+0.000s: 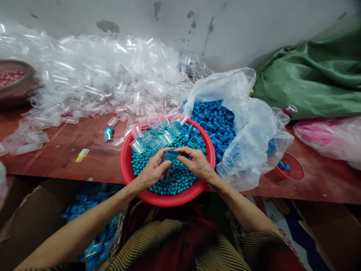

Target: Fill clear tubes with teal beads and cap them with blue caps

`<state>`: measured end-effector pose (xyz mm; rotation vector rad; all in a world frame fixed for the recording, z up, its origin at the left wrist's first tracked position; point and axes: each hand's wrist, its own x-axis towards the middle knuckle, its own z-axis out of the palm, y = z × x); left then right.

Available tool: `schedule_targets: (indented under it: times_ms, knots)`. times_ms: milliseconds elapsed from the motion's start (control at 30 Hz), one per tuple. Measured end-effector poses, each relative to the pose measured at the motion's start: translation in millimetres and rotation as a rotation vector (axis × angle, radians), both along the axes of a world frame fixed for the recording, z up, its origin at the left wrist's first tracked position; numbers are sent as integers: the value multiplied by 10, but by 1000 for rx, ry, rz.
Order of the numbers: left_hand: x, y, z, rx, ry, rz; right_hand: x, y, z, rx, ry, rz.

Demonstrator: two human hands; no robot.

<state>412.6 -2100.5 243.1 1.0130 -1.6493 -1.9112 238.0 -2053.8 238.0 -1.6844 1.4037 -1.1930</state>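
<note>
My left hand (155,167) and my right hand (196,162) meet over a red basin (124,165). Their fingertips pinch a small blue plastic cap (171,153) from both sides. A clear cup seems to be under it in my left hand, partly hidden by the fingers. Teal beads (176,182) fill the basin beneath. On the beads, near the far rim, rest several clear plastic cups (153,138). More blue plastic pieces (193,133) lie on the beads at the right.
Clear cups (107,75) are heaped along the wall. An open plastic bag (248,131) holds blue pieces (216,124). One blue-filled cup (108,134) stands on the red table (62,150). A cardboard box (31,214) below contains blue items. A red basket (295,167) sits right.
</note>
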Motion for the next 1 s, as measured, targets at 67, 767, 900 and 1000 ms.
schedule_targets:
  times_ms: [67, 767, 900, 1000]
  knots:
    - [-6, 4, 3, 10, -1, -4, -10, 9, -9, -47, 49, -21]
    - [-4, 48, 55, 13, -45, -55, 10, 59, 0, 143, 3, 15]
    - [20, 51, 40, 18, -35, -50, -4, 91, 30, -81, 270, 33]
    - [25, 50, 49, 21, 6, -47, -37, 93, 27, -176, 392, 67]
